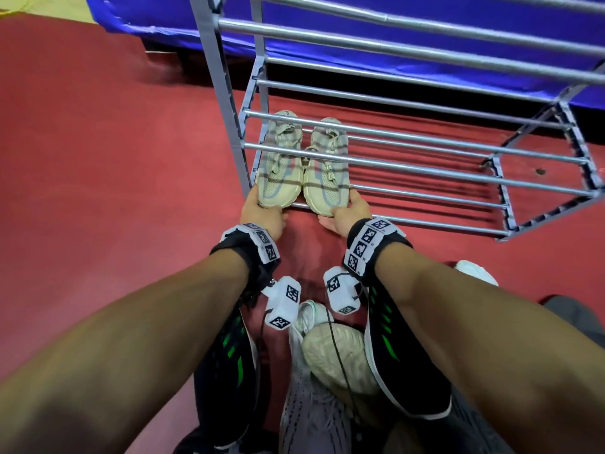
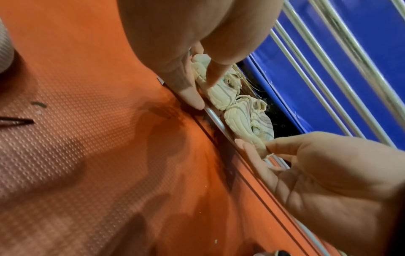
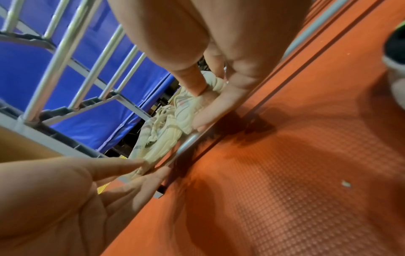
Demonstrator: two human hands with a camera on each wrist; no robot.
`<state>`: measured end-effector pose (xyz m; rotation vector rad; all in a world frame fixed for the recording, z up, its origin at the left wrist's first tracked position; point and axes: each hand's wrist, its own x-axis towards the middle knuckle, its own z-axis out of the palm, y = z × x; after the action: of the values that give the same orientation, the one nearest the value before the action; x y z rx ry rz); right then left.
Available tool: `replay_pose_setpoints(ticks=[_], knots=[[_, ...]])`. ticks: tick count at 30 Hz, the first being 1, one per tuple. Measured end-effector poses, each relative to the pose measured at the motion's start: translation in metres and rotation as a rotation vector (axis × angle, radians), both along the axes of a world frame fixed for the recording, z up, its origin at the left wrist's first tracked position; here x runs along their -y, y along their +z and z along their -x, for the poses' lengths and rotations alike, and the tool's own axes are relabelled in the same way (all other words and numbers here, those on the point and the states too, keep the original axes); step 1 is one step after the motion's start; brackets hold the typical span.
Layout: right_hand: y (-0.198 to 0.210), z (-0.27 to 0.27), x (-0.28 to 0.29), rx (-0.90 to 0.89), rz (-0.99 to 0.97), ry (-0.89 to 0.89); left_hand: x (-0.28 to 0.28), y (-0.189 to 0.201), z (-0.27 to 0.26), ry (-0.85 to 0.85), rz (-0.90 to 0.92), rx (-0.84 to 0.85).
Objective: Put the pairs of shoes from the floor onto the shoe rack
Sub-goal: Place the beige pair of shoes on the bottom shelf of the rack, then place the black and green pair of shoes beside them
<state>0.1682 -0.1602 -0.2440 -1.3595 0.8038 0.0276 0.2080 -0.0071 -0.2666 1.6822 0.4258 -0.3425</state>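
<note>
A pair of beige knit sneakers lies on the bottom tier of the grey metal shoe rack (image 1: 229, 109), toes toward me. My left hand (image 1: 262, 214) pinches the toe of the left sneaker (image 1: 278, 168), thumb on top and fingers beneath. My right hand (image 1: 347, 214) holds the toe of the right sneaker (image 1: 327, 178) the same way. In the left wrist view the left hand (image 2: 201, 91) pinches the left sneaker (image 2: 221, 93) and the right hand (image 2: 254, 147) grips the right sneaker (image 2: 245, 121). The right wrist view shows the right hand (image 3: 200, 107) with its thumb pressed on the toe.
On the red floor (image 1: 98, 158) under my forearms lie a black pair with green stripes (image 1: 235, 348), a grey-and-white sneaker (image 1: 311, 414), a beige one (image 1: 340, 355) and a white shoe (image 1: 474, 270). Upper rack bars (image 1: 425, 50) hang above the bottom tier. Blue padding (image 1: 360, 31) stands behind.
</note>
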Motion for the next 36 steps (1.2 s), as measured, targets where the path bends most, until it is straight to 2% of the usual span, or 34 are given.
replay_pose_setpoints(ticks=[2,5,8,12,20,22,26,29,32,36], knots=[[0.000,0.002,0.001,-0.029,-0.035,0.026,-0.004,-0.016,-0.007,-0.068,-0.110,0.019],[0.007,0.003,0.003,-0.083,-0.027,0.053,-0.006,-0.014,-0.008,-0.065,-0.047,-0.010],[0.012,0.004,0.011,-0.173,0.037,0.133,-0.005,-0.006,-0.004,-0.047,-0.072,-0.010],[0.016,0.011,0.018,-0.206,0.134,0.223,-0.006,-0.029,-0.008,-0.026,-0.101,0.006],[0.031,0.032,0.019,-0.167,0.371,0.304,0.013,-0.003,0.020,-0.039,-0.106,-0.077],[0.036,0.039,0.021,-0.179,0.396,0.350,0.019,0.018,0.032,-0.048,-0.136,-0.102],[0.046,0.057,0.022,-0.208,0.443,0.444,0.023,0.050,0.051,-0.176,-0.315,-0.074],[0.054,0.073,0.024,-0.241,0.471,0.525,0.029,0.063,0.066,-0.336,-0.260,-0.091],[0.064,0.093,0.033,-0.264,0.602,0.647,0.040,0.066,0.078,-0.451,-0.193,-0.087],[0.074,0.119,0.048,-0.323,0.740,0.754,0.052,0.077,0.104,-0.594,-0.214,-0.092]])
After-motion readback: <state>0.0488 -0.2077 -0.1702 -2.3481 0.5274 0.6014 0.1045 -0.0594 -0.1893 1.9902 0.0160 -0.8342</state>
